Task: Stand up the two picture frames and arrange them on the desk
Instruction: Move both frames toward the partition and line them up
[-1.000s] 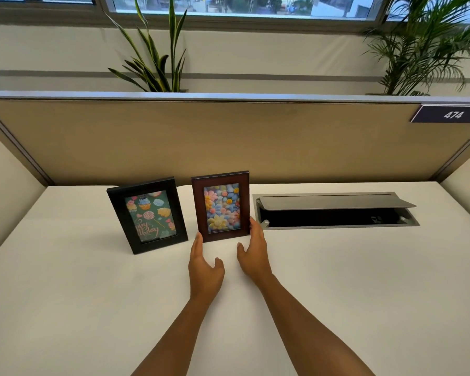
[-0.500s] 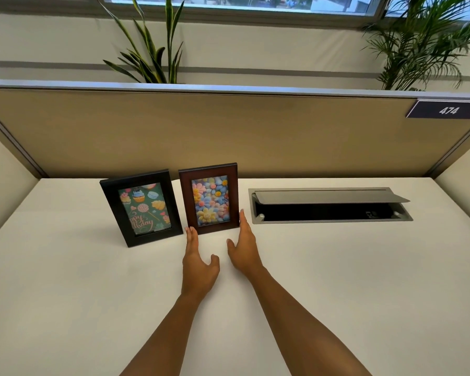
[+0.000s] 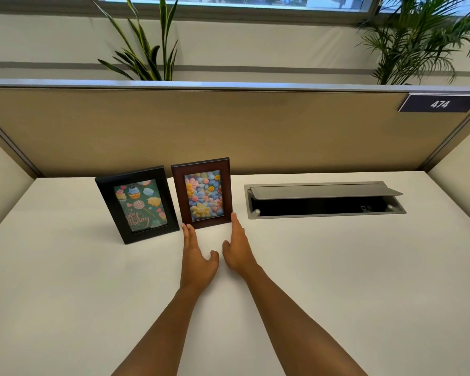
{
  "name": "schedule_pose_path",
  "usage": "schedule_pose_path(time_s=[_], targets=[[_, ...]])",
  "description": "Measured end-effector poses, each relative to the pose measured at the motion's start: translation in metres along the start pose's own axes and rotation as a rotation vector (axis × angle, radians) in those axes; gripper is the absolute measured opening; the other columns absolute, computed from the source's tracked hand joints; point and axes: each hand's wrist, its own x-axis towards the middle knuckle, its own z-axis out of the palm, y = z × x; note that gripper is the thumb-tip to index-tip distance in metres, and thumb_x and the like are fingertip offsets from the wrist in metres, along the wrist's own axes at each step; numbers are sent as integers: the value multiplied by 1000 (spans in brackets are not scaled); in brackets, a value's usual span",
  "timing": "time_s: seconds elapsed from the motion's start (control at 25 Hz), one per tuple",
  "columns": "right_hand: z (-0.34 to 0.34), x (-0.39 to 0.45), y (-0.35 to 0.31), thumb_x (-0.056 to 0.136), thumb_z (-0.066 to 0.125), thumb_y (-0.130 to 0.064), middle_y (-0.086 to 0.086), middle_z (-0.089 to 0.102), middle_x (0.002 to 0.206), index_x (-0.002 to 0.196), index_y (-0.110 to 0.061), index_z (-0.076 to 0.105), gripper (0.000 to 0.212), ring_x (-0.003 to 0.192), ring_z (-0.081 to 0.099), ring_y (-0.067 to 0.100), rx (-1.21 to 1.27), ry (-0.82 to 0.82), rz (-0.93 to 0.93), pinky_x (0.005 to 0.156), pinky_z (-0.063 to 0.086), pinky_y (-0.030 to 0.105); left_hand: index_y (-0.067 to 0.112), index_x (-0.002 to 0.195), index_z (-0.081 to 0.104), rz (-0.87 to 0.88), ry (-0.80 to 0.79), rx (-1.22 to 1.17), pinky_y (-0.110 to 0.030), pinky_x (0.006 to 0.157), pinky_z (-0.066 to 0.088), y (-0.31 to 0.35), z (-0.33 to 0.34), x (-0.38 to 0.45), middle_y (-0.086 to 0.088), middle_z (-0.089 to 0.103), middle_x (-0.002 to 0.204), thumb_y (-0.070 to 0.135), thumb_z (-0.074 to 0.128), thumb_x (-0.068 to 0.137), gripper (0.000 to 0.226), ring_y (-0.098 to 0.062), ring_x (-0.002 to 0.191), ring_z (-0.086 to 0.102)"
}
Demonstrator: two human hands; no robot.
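Both picture frames stand upright on the white table (image 3: 65,294), just left of the frame's centre. The black frame (image 3: 137,204), showing cupcakes and a birthday greeting, tilts a little to the left; the brown frame (image 3: 203,193), showing colourful flowers, stands just beside it on the right, their near edges almost touching. The left hand (image 3: 197,260) lies flat with its fingers (image 3: 188,234) stretched forward, their tips at the brown frame's lower left corner; the right hand (image 3: 238,251) is likewise spread open, its fingers (image 3: 234,221) touching the lower right corner. Neither hand grips anything. Behind the frames a tan partition (image 3: 255,131) closes off the far edge of the table, bearing a dark number plate (image 3: 440,103) marked 474 in the upper right. Right of the brown frame, set apart from it, a grey cable box (image 3: 323,199) is sunk into the table, its lid propped partly open over a dark recess; something small shows at its right end, too small to tell. A snake plant (image 3: 144,50) and a palm (image 3: 418,36) rise behind the partition. Wide bare table spreads in the lower left and lower right of the frame.
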Motion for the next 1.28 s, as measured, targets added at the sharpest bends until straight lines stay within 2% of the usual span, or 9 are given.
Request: schedule_pose_path(time_s=[0.16, 0.36, 0.6, 0.76, 0.96, 1.08, 1.16, 1.28], targets=[[6, -2, -3, 101, 45, -13, 0, 7, 166, 156, -22, 6, 68, 153, 4, 29, -12, -29, 20, 124, 15, 48, 14, 157, -1, 1, -32, 31, -22, 114, 9, 2, -1, -1, 1, -6, 166, 23, 65, 92, 93, -19, 154, 4], [7, -9, 4, 102, 44, -18, 0, 11, 165, 156, -21, 8, 64, 153, 12, 25, -33, 10, 27, 123, 18, 40, 13, 157, 0, 15, -81, 69, -25, 117, 9, -4, -4, -7, -1, -2, 167, 23, 64, 92, 92, -19, 154, 5], [6, -18, 6, 102, 45, -20, 1, 9, 166, 156, -19, 8, 65, 153, 12, 25, -82, -14, 29, 124, 17, 40, 12, 157, 2, -1, -131, 63, -27, 119, 8, -5, -8, -15, -4, 3, 167, 20, 63, 93, 89, -21, 154, 5], [4, -13, 3, 99, 52, -20, 1, 16, 164, 155, -19, 12, 69, 151, 20, 24, -58, 1, 22, 123, 24, 41, 12, 157, 2, -4, -110, 48, -30, 120, 8, -4, -7, -13, -4, 1, 167, 20, 65, 92, 91, -22, 154, 4], [1, 6, -8, 97, 56, -25, 3, 26, 161, 154, -19, 18, 69, 147, 30, 25, 16, 69, -6, 118, 30, 39, 14, 156, -2, 35, -180, 111, -31, 121, 3, -8, -6, -10, -2, -5, 167, 26, 62, 94, 90, -20, 154, -5], [-6, 24, -21, 96, 58, -26, 5, 27, 161, 153, -19, 20, 68, 146, 31, 27, 90, 118, -22, 116, 33, 42, 15, 156, -7, 61, -229, 179, -32, 120, -2, -9, -3, -6, -2, -11, 166, 37, 57, 95, 91, -21, 153, -14], [-9, 34, -27, 96, 58, -25, 7, 31, 158, 152, -19, 23, 66, 144, 35, 28, 141, 123, -37, 116, 36, 46, 15, 156, -8, 78, -262, 274, -35, 120, -7, -10, 1, -2, -2, -14, 166, 51, 53, 93, 95, -22, 152, -18], [-10, 45, -28, 97, 56, -21, 7, 40, 152, 148, -17, 31, 56, 139, 43, 26, 131, 104, -96, 112, 42, 47, 17, 156, -13, 82, -339, 368, -34, 113, -19, -11, 4, 3, -1, -22, 164, 76, 51, 79, 116, -23, 150, -24]])
